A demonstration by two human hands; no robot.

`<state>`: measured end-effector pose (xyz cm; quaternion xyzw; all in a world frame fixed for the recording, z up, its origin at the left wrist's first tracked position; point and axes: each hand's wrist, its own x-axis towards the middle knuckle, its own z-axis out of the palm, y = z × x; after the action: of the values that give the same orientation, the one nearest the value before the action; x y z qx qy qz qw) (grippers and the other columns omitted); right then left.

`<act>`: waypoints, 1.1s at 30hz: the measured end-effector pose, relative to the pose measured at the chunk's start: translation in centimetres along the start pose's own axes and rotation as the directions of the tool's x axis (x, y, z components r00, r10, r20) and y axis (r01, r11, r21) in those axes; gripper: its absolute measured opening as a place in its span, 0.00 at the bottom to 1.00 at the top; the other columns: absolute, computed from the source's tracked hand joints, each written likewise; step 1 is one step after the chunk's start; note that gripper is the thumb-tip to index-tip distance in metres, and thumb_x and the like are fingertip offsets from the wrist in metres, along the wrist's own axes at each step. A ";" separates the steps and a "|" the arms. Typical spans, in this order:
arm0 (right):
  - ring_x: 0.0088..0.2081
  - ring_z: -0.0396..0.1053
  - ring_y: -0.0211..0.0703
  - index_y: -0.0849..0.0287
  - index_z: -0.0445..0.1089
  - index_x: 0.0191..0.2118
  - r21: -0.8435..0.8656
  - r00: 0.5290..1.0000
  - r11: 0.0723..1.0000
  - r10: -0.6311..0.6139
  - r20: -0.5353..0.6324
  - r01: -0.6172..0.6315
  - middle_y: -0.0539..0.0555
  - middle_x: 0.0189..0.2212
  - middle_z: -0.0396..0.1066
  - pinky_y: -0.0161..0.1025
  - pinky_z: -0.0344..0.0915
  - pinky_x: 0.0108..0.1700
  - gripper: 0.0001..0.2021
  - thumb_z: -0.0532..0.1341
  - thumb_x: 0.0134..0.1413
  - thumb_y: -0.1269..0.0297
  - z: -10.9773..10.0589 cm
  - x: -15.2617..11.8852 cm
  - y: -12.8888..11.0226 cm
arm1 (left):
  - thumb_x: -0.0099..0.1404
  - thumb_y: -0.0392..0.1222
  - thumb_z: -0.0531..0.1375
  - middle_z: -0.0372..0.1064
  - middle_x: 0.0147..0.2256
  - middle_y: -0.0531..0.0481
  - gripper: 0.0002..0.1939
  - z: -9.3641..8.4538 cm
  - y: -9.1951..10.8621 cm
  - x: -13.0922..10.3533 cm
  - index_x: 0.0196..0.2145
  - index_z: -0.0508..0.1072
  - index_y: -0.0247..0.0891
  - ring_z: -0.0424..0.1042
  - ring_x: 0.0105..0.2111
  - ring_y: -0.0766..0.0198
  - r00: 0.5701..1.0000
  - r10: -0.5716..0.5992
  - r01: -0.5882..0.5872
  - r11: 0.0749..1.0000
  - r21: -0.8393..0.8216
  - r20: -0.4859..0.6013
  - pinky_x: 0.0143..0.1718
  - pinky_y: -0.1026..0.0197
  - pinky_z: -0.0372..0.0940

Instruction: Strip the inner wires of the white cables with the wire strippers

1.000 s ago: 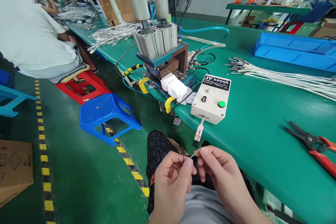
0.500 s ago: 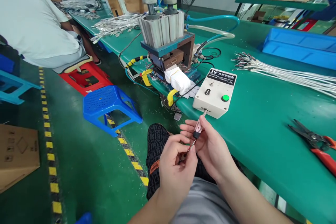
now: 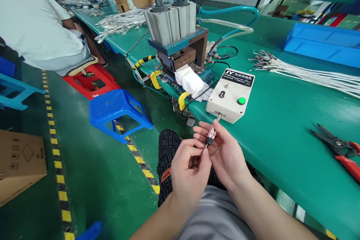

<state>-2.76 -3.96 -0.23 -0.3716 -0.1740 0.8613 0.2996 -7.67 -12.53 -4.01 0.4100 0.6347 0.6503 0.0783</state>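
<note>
A white control box [image 3: 230, 95] with a green button sits at the edge of the green table, and a shaft with a pinkish chuck [image 3: 211, 132] sticks out from its front. My left hand [image 3: 191, 165] pinches a thin cable with red and dark wires [image 3: 203, 150] just below the chuck's black tip. Around the chuck's right side is my right hand [image 3: 225, 150], its thumb against the upper part and its other fingers spread behind. Whether the wire ends sit inside the chuck is too small to tell.
A press machine [image 3: 180, 41] stands left of the box. White cables [image 3: 309, 77], a blue bin [image 3: 323, 45] and red-handled pliers [image 3: 337, 146] lie to the right. A seated person [image 3: 42, 26] is at upper left, near a blue stool [image 3: 112, 108].
The view has shifted slightly. Both hands keep nearly the same pose at the chuck, with the left hand still pinching the wires.
</note>
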 end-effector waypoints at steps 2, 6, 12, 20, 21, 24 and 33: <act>0.34 0.75 0.44 0.68 0.75 0.39 0.000 1.000 1.000 0.000 0.004 0.000 0.62 0.35 0.77 0.37 0.72 0.39 0.15 0.61 0.60 0.58 -0.1 -0.1 0.0 | 0.60 0.25 0.59 0.67 0.35 0.51 0.09 0.1 -0.1 0.0 0.30 0.65 0.37 0.70 0.32 0.70 1.000 -0.007 0.007 1.000 0.000 0.002 0.29 0.70 0.66; 0.34 0.74 0.43 0.67 0.75 0.40 -0.007 1.000 1.000 0.001 0.010 -0.001 0.61 0.35 0.77 0.36 0.72 0.38 0.15 0.62 0.59 0.57 -0.1 0.0 0.1 | 0.60 0.25 0.59 0.66 0.35 0.50 0.09 0.4 -0.3 0.0 0.29 0.65 0.36 0.70 0.34 0.69 1.000 -0.016 0.016 1.000 -0.004 0.009 0.30 0.69 0.68; 0.41 0.74 0.46 0.66 0.73 0.44 -0.094 0.998 0.995 0.033 0.050 -0.029 0.63 0.41 0.76 0.40 0.70 0.46 0.23 0.60 0.59 0.48 -1.2 -0.7 0.2 | 0.61 0.25 0.58 0.67 0.35 0.51 0.09 0.5 -0.2 0.0 0.30 0.65 0.36 0.70 0.33 0.69 1.000 -0.023 0.024 1.000 -0.011 0.012 0.29 0.69 0.67; 0.47 0.71 0.45 0.54 0.71 0.43 -0.817 0.679 0.129 -0.637 0.366 0.562 0.54 0.45 0.74 0.41 0.65 0.50 0.08 0.62 0.60 0.58 -4.5 -4.6 -4.8 | 0.63 0.27 0.59 0.66 0.34 0.51 0.09 0.6 -0.2 0.0 0.28 0.64 0.36 0.68 0.29 0.71 0.998 -0.054 0.055 0.997 -0.053 0.018 0.25 0.71 0.63; 0.51 0.69 0.46 0.54 0.69 0.42 -0.812 0.566 -0.040 -0.697 0.441 0.582 0.55 0.48 0.72 0.43 0.63 0.53 0.07 0.61 0.60 0.60 -4.4 -4.4 -5.4 | 0.63 0.27 0.58 0.66 0.34 0.51 0.09 0.6 -0.2 0.0 0.28 0.63 0.36 0.68 0.29 0.71 0.998 -0.056 0.057 0.997 -0.061 0.016 0.25 0.71 0.62; 0.64 0.55 0.52 0.55 0.61 0.38 -0.786 0.480 -0.330 -0.648 0.592 0.523 0.57 0.59 0.64 0.51 0.55 0.60 0.06 0.59 0.60 0.62 -3.6 -3.0 -6.5 | 0.63 0.27 0.58 0.66 0.34 0.51 0.09 0.7 -0.3 0.0 0.29 0.64 0.37 0.68 0.29 0.72 0.999 -0.051 0.052 0.996 -0.067 0.014 0.24 0.72 0.62; 0.68 0.46 0.55 0.56 0.57 0.33 -0.777 0.531 -0.477 -0.568 0.629 0.410 0.61 0.64 0.57 0.59 0.51 0.61 0.09 0.56 0.61 0.58 -3.3 -1.1 -5.7 | 0.62 0.26 0.58 0.66 0.34 0.51 0.08 0.7 -0.4 0.1 0.29 0.65 0.37 0.67 0.28 0.72 0.999 -0.038 0.039 0.997 -0.064 0.014 0.24 0.72 0.62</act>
<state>2.54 -0.09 1.16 -0.3662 -0.8641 0.1490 0.3115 -7.47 -11.92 -4.41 0.3992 0.6209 0.6659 0.1081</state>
